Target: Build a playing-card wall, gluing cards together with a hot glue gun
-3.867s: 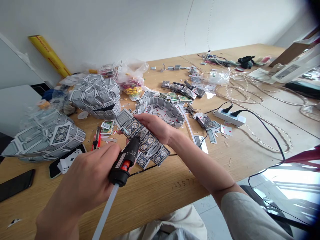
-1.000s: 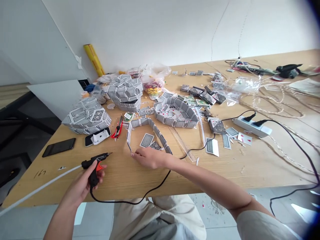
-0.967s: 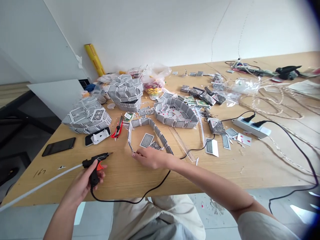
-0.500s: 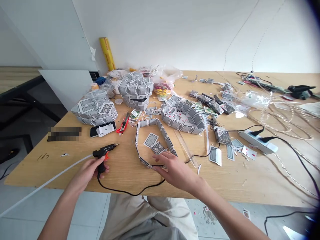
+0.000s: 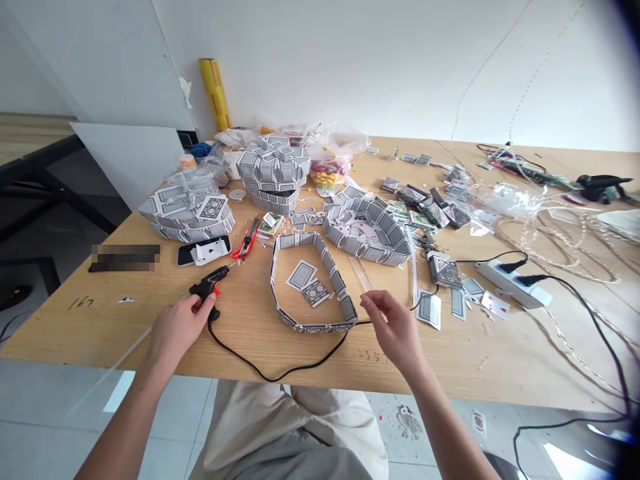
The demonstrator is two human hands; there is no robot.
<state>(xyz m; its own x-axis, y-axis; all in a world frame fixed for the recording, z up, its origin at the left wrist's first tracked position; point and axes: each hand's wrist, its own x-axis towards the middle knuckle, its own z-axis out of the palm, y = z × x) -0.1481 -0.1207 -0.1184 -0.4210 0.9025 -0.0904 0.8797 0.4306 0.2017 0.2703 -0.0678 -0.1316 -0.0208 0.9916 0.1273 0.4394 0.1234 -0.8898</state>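
On the table's left side, my left hand (image 5: pixel 177 330) is closed on a black glue gun (image 5: pixel 204 287) with an orange trigger; its nozzle points right and a glue stick trails from the back. My right hand (image 5: pixel 397 330) is raised right of the card frame, thumb and fingertips pinched together; whether anything is between them I cannot make out. Between my hands stands an open frame (image 5: pixel 345 303) of folded playing cards, with two loose cards (image 5: pixel 302 274) lying inside its outline. A clear ruler (image 5: pixel 361 275) lies partly behind my right fingertips.
A card-built tray (image 5: pixel 367 250) sits behind the frame. Two lidded card boxes (image 5: pixel 274 167) stand back left, near a phone (image 5: pixel 186 255) and a red cutter (image 5: pixel 245 243). Right are a power strip (image 5: pixel 515 283) and loose cords. The gun's black cable (image 5: pixel 273 380) loops along the front.
My right hand has left the frame's near edge and moved right, its fingers now pinched. My left hand and the glue gun have shifted slightly right and up.
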